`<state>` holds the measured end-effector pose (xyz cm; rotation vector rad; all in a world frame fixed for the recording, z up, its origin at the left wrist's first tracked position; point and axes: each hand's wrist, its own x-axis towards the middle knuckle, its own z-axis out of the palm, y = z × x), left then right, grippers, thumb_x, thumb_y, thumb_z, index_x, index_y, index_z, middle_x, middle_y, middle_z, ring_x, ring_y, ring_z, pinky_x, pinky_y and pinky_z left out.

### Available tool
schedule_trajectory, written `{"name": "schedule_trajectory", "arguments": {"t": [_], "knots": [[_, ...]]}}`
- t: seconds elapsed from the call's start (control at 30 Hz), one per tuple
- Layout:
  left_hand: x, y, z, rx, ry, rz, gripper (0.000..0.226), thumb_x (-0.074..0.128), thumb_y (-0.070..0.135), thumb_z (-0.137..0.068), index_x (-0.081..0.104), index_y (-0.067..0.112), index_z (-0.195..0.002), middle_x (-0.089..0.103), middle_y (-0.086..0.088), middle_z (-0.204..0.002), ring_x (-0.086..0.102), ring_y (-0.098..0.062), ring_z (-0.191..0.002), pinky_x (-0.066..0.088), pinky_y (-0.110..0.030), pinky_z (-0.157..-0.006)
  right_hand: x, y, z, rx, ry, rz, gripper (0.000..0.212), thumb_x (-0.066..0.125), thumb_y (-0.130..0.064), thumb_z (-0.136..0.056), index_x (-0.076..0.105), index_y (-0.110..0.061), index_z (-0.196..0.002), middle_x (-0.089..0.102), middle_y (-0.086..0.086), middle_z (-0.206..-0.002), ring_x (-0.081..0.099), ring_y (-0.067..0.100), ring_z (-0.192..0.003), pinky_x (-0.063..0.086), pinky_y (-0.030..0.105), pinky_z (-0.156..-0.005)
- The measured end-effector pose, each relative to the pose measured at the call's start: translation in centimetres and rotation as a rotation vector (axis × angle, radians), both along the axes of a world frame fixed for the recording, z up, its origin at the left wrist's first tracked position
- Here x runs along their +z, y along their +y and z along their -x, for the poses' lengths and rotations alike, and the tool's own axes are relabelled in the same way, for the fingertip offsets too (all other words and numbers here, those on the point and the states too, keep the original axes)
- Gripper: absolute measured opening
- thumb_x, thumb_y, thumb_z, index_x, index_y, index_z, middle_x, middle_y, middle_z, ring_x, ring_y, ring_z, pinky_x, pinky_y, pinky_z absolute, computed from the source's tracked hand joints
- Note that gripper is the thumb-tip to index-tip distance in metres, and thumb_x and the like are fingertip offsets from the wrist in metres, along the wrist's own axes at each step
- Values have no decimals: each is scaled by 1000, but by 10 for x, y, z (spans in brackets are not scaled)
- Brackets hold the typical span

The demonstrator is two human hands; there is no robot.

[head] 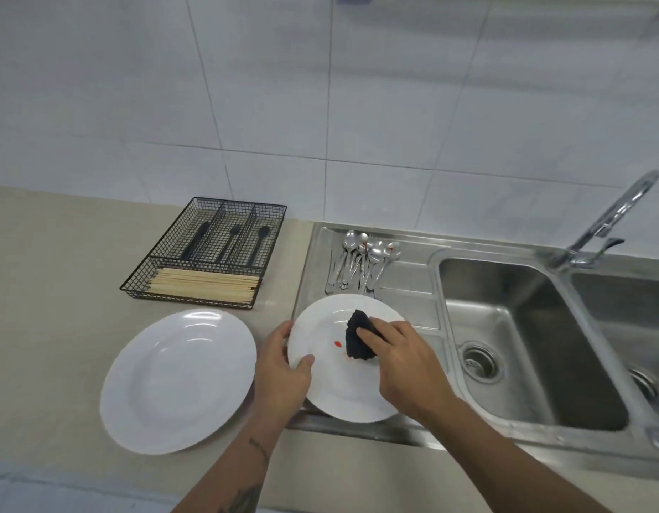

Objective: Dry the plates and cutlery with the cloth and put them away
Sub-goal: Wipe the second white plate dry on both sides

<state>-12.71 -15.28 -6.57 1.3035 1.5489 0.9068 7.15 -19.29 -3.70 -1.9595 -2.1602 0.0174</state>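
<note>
Both forearms reach in from six o'clock. One plate (pixel 331 386) is gripped at its nine o'clock rim by the left hand (pixel 283 368), while the dark cloth (pixel 359 340) is pinched and pressed on it by the right hand (pixel 405 361); a red spot (pixel 337 343) remains. A second plate (pixel 178 379) lies at nine o'clock, seemingly finished. Spoons (pixel 361 262) at twelve o'clock await drying; the wire tray (pixel 206 253) at eleven holds dark cutlery and chopsticks.

the right hand (pixel 402 359) covers part of the cloth (pixel 357 338) and the plate (pixel 335 386) beneath. the pile of spoons (pixel 361 262) overlaps too much to count. black cutlery in the wire tray (pixel 206 253) blurs behind mesh. the far sink basin (pixel 631 312) runs off the right edge.
</note>
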Motion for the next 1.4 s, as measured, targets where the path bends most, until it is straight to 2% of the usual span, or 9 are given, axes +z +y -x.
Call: {"name": "schedule_trajectory", "arguments": {"t": [0.23,0.37,0.57,0.87,0.97,1.07,1.17,1.3,1.4], "knots": [[2,-7,-23,280,-261,20,54,58,-4,-87,59,36,-122,65,6,-117,63,-18,-104,54,-29,-79,-8,-24,-27,102,28,105,69,81,-23,-53,67,-23,-121,64,-3,-124,60,23,-98,57,36,-83],[8,-5,-31,478,-463,116,54,54,-9,-89,60,25,-131,63,2,-124,61,-25,-110,50,-36,-89,-8,-26,-38,144,33,121,73,83,-20,-50,66,-26,-121,63,-5,-124,59,20,-98,57,32,-82],[23,1,-33,616,-712,196,51,53,-9,-90,64,28,-125,62,10,-123,58,-30,-116,48,-53,-100,-6,-21,-53,192,49,105,67,67,-9,-62,61,-24,-127,60,-6,-128,54,21,-99,53,31,-87],[69,8,-63,570,-853,82,54,48,-8,-89,64,33,-121,68,6,-119,62,-30,-111,52,-52,-92,20,-11,-60,312,40,103,70,66,-8,-73,50,-25,-139,54,-5,-135,44,23,-118,43,39,-100],[81,13,-89,511,-924,87,56,45,-7,-91,61,32,-128,64,-1,-127,62,-34,-110,53,-54,-90,34,-13,-63,330,199,120,79,60,-7,-83,28,-34,-149,39,-8,-147,31,18,-133,24,32,-111],[96,20,-123,438,-934,70,59,41,-12,-89,59,30,-127,59,-8,-132,60,-38,-114,50,-59,-95,43,-17,-83,108,450,119,75,52,-11,-90,14,-34,-151,37,-4,-147,30,16,-135,26,31,-114],[108,28,-160,375,-927,31,58,40,-14,-89,60,25,-126,62,-4,-129,62,-33,-109,53,-52,-91,40,-21,-107,47,523,87,57,41,-15,-97,25,-26,-151,36,-5,-148,29,12,-135,19,22,-115],[123,37,-217,253,-830,-32,54,42,-18,-87,68,25,-106,71,9,-107,65,-31,-109,53,-45,-91,35,-23,-136,-25,591,81,52,41,-15,-99,34,-23,-150,31,-7,-154,20,11,-142,-5,3,-105],[127,40,-252,207,-812,-39,53,45,-19,-87,66,21,-115,67,10,-112,63,-30,-114,55,-42,-88,38,-24,-161,-110,681,94,52,38,-23,-97,37,-24,-149,34,-7,-154,24,10,-142,9,15,-115]]}}
